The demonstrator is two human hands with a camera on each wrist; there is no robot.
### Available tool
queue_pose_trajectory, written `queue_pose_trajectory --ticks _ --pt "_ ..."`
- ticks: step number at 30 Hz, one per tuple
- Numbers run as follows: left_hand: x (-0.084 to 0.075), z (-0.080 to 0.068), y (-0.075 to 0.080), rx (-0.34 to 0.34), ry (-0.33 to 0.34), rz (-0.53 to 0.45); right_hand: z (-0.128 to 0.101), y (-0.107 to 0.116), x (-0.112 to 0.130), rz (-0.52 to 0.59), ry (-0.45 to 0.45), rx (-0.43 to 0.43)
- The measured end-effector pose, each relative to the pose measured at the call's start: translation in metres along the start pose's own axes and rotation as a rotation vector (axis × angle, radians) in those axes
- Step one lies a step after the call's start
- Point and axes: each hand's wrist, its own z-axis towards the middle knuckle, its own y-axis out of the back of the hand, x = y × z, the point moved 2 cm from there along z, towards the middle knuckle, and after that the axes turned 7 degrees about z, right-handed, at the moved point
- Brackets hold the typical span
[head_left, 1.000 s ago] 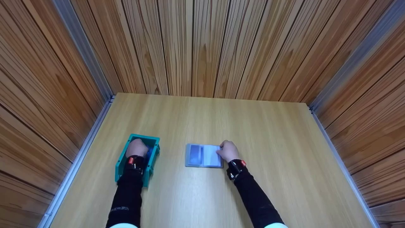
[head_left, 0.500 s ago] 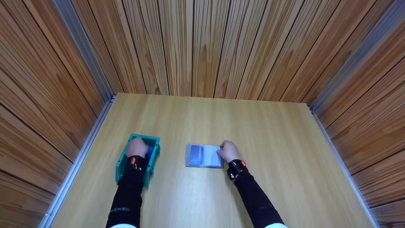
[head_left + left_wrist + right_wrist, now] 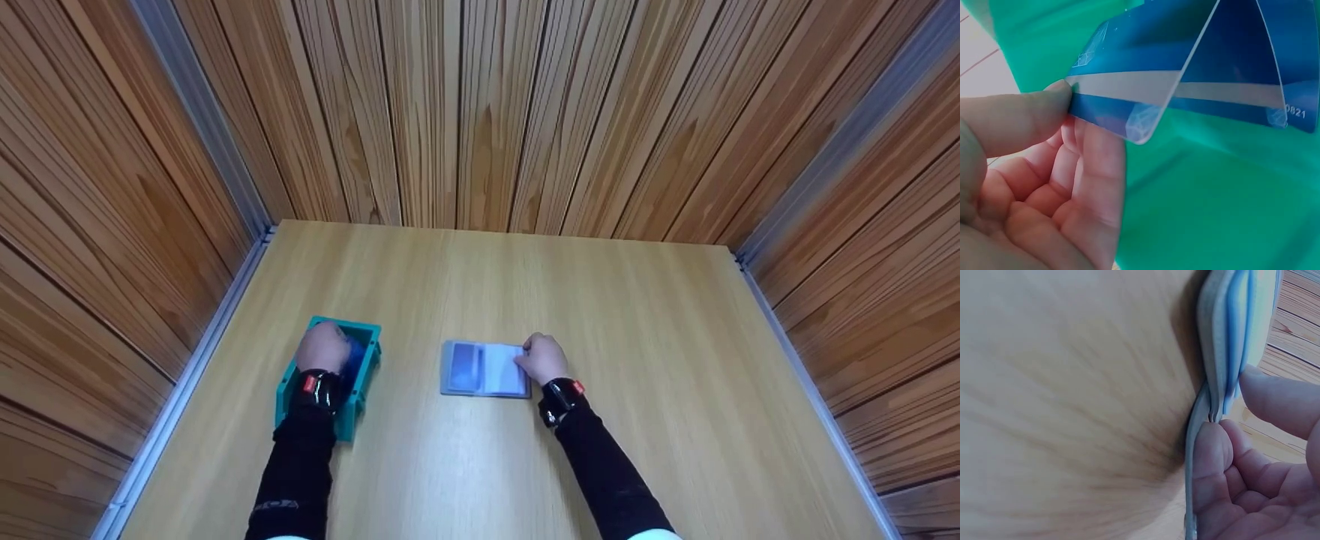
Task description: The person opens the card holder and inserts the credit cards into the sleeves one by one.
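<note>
My left hand (image 3: 324,349) is inside a teal bin (image 3: 366,339) at the left of the table. In the left wrist view its thumb (image 3: 1022,118) and fingers pinch the corner of a blue card (image 3: 1185,84) with a pale stripe, against the bin's green wall (image 3: 1213,214). A second blue card stands close behind it. My right hand (image 3: 541,358) rests at the right edge of an open grey-blue card holder (image 3: 480,369) lying flat mid-table. In the right wrist view, its fingertips (image 3: 1213,450) pinch a leaf of the holder (image 3: 1224,343) at that edge.
The wooden table (image 3: 600,300) is boxed in by wood-panelled walls (image 3: 480,112) at the back and both sides, with metal rails (image 3: 202,330) along the side edges. Both forearms wear black sleeves and wrist bands.
</note>
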Motion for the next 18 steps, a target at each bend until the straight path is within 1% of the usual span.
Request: queue_pose_trajectory --ticks 8,12,18 --pt "-0.001 -0.005 0.008 -0.012 -0.040 -0.021 0.001 -0.001 -0.002 -0.001 -0.001 0.004" --pt "0.001 -0.007 0.011 -0.005 -0.036 -0.030 0.002 -0.001 -0.004 -0.006 0.006 -0.002" --pt "0.003 -0.011 0.017 0.005 -0.033 -0.041 0.002 0.000 -0.002 -0.004 -0.015 -0.001"
